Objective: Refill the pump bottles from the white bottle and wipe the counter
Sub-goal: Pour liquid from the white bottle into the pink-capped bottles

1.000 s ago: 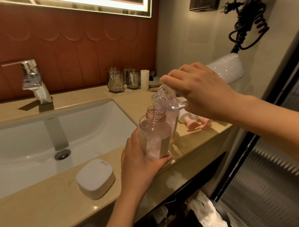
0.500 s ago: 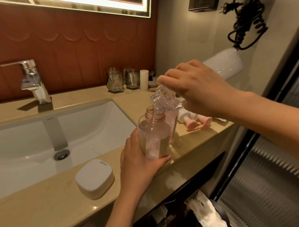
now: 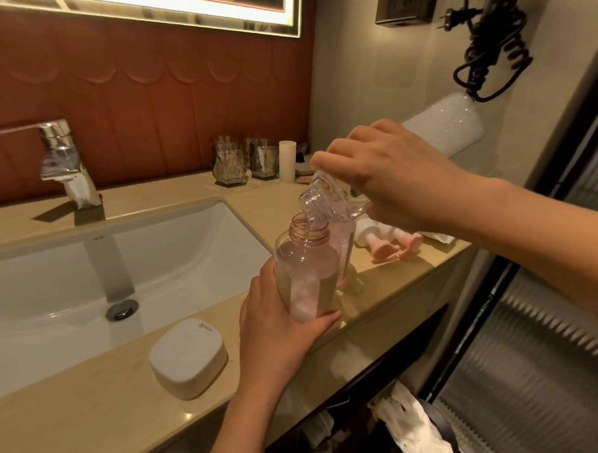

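Observation:
My left hand (image 3: 276, 331) grips the lower body of a clear pink pump bottle (image 3: 306, 271) with its pump off, standing at the counter's (image 3: 94, 399) front edge. My right hand (image 3: 392, 175) holds the white bottle (image 3: 442, 124) tilted steeply down. Its clear neck (image 3: 321, 201) hangs over the pink bottle's open mouth, and a thin clear stream runs in. A second pink bottle (image 3: 344, 249) stands just behind. Two pink-and-white pump heads (image 3: 389, 242) lie on the counter to the right.
A white soap box (image 3: 187, 356) sits on the counter's front left of my hand. The sink (image 3: 83, 278) and chrome tap (image 3: 64, 163) are at left. Glass cups (image 3: 245, 162) and a white tube (image 3: 286, 160) stand at the back. A bin (image 3: 418, 437) with white paper stands below.
The white bottle has tipped a little steeper and its neck has edged down towards the pink bottle's mouth. My left hand keeps its grip.

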{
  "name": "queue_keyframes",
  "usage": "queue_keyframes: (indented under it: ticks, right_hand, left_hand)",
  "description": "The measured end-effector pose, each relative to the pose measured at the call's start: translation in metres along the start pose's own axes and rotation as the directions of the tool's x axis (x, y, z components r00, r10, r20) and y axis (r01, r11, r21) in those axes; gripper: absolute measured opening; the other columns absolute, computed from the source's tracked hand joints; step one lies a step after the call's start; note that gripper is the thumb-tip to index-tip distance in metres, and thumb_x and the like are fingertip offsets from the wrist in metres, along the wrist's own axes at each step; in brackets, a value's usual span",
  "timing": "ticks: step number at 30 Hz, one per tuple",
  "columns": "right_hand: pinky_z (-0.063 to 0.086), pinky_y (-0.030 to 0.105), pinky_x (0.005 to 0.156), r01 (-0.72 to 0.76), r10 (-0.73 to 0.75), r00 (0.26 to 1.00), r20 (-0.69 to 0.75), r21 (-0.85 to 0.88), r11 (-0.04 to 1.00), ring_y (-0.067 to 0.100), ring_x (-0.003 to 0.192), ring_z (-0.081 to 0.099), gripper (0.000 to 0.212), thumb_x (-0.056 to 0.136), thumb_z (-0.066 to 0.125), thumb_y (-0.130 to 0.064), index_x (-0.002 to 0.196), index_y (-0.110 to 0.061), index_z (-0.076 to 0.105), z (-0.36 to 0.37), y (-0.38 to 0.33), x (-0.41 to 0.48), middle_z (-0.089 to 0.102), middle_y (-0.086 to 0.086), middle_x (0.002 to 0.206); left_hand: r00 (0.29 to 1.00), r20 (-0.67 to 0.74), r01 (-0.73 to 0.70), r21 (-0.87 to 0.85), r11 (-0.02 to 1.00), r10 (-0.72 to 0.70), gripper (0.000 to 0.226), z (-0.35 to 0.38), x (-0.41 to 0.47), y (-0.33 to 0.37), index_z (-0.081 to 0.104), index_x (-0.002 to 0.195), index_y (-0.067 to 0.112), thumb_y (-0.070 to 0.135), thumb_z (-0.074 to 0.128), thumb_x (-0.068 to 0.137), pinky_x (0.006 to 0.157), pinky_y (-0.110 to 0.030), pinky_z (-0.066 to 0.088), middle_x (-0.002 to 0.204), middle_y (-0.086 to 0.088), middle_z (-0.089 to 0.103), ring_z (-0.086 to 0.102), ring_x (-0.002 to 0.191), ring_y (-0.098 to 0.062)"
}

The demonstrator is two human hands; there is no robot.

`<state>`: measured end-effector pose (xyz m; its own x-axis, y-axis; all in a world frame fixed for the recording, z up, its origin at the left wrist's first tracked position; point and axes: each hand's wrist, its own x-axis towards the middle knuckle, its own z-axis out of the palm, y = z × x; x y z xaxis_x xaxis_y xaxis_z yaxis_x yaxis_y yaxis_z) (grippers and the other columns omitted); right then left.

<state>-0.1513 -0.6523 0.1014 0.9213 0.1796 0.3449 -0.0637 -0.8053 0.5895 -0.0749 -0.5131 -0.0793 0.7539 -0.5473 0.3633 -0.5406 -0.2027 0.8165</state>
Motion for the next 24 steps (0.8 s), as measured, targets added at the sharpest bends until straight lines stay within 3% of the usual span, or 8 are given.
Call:
queue_keyframes:
  ticks: [7, 24]
  right_hand:
    - [0.043, 0.041, 0.076, 0.025, -0.025, 1.000, 0.011, -0.005, 1.000, 0.028, 0.087, 0.052, 0.054, 0.078, 0.057, 0.003, 0.128, -0.014, 0.043, -0.002, 0.000, 0.003, 0.058, 0.009, 0.105]
    - [0.038, 0.035, 0.084, 0.033, -0.027, 0.992, 0.122, -0.046, 0.998, 0.022, 0.098, 0.047, 0.059, 0.085, 0.057, -0.002, 0.136, -0.019, 0.031, -0.014, -0.003, 0.008, 0.052, 0.004, 0.115]
  left_hand:
    - [1.000, -0.006, -0.010, 0.005, 1.000, 0.010, 0.105, 0.000, 0.000, 0.000, 0.027, 0.138, 0.036, 0.057, 0.082, 0.051, 0.101, -0.042, 0.043, 0.131, 0.015, 0.043, 0.041, 0.122, -0.009]
    - [1.000, -0.004, -0.010, 0.011, 1.000, 0.011, 0.107, 0.001, 0.001, -0.002, 0.028, 0.139, 0.034, 0.060, 0.081, 0.050, 0.101, -0.043, 0.043, 0.132, 0.015, 0.043, 0.042, 0.122, -0.010]
